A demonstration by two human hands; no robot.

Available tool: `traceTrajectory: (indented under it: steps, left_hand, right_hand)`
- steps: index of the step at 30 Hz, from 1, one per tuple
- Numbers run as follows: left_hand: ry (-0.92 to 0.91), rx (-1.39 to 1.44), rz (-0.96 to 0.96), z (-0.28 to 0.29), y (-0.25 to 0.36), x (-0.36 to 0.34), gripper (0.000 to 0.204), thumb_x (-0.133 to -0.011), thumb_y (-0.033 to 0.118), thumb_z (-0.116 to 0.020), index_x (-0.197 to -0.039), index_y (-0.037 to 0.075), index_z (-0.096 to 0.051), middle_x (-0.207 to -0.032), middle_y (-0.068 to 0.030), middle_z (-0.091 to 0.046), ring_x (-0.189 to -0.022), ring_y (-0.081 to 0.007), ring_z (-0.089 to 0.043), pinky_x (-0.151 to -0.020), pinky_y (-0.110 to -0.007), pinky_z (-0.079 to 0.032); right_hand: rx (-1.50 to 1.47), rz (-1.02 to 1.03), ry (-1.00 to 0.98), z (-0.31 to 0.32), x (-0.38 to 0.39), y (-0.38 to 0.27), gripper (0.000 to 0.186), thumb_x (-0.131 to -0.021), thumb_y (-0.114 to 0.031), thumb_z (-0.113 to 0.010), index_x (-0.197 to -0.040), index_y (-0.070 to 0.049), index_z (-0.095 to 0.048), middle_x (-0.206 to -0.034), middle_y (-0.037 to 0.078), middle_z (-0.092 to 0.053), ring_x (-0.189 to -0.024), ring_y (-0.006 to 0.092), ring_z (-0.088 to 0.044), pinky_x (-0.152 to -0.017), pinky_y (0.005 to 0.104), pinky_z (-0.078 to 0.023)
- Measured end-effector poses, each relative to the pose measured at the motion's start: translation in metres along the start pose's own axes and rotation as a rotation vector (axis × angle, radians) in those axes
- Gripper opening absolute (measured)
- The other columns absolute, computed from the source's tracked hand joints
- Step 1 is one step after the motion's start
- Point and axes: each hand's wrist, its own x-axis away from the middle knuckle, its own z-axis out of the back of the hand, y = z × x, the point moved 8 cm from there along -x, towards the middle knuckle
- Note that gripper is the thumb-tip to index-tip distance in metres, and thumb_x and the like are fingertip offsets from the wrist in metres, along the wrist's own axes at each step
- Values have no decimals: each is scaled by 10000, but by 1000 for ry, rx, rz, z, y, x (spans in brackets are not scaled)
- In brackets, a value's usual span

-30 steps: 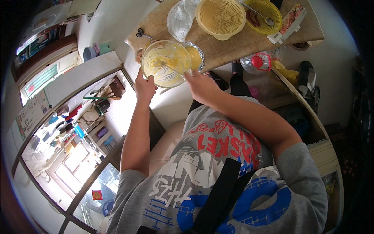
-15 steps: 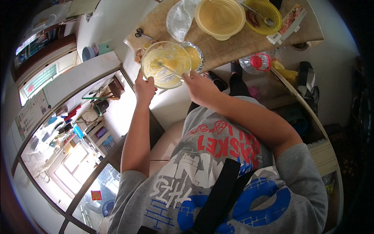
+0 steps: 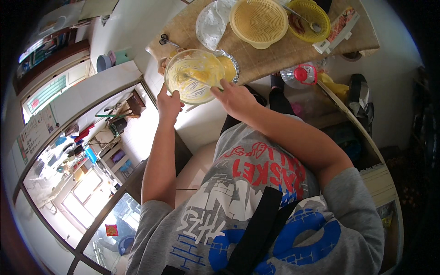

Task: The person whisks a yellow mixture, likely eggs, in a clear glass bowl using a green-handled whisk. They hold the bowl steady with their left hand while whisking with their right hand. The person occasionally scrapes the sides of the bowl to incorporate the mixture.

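A clear glass bowl [image 3: 172, 91] holds a pale yellow, creamy mixture [image 3: 199, 73] smeared up its sides. My left hand [image 3: 169, 105] is closed on the near left part of its rim, the thumb on top. In my right hand [image 3: 236, 101], closed at the bowl's right edge, is a thin pale stirring utensil [image 3: 200, 81]. Its far end lies in the mixture, so its exact kind does not show. Partly behind the bowl, a foil-lined round container [image 3: 235, 68] has something yellow in it.
The brown-topped table [image 3: 266, 59] bears a cream colander [image 3: 259, 23], a yellow basket [image 3: 326, 34] with a spoon [image 3: 314, 26], a white spotted dish [image 3: 206, 27], black scissors [image 3: 164, 40] and a long printed box [image 3: 339, 30]. Below stands a clear bottle with a red cap [image 3: 300, 73].
My right hand has shifted slightly right and down, and the utensil has moved within the mixture. The bowl has moved slightly left, with my left hand still on it.
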Motion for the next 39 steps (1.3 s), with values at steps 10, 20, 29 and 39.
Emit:
traceTrajectory:
  steps: [10, 20, 29, 39]
  left_hand:
    - [2, -89, -55, -1, 11, 5, 577, -872, 91, -512, -1447, 141, -496, -713, -146, -697, -506, -183, -658, -477, -346, -548]
    - [9, -154, -159, -3, 22, 6, 585, -860, 97, -500, -1441, 155, -493, -768, -178, -710, -539, -238, -681, -582, -400, -585]
    - [22, -258, -215, 2, 2, -8, 619, -862, 145, -525, -1475, 176, -454, -730, -203, -696, -594, -319, -695, -637, -455, -569]
    - [37, -357, -229, 1, 17, -4, 660, -853, 175, -540, -1501, 177, -416, -645, -201, -645, -641, -376, -680, -679, -510, -533]
  right_hand:
    - [-22, -14, -83, 17, -11, -10, 326, -848, -83, -627, -1167, -35, -578, -1021, 193, -614, -840, 356, -702, -688, 438, -579]
    - [25, 11, -83, 42, -34, 4, 161, -893, -132, -570, -973, -42, -676, -935, 165, -690, -857, 333, -718, -739, 459, -577]
    - [364, 90, -113, 64, -74, 37, 189, -905, -165, -556, -905, -86, -728, -938, 99, -709, -927, 274, -714, -757, 425, -563]
    - [488, 222, -83, 93, -107, 37, 164, -868, -156, -592, -854, -78, -737, -832, 112, -723, -803, 304, -727, -707, 413, -576]
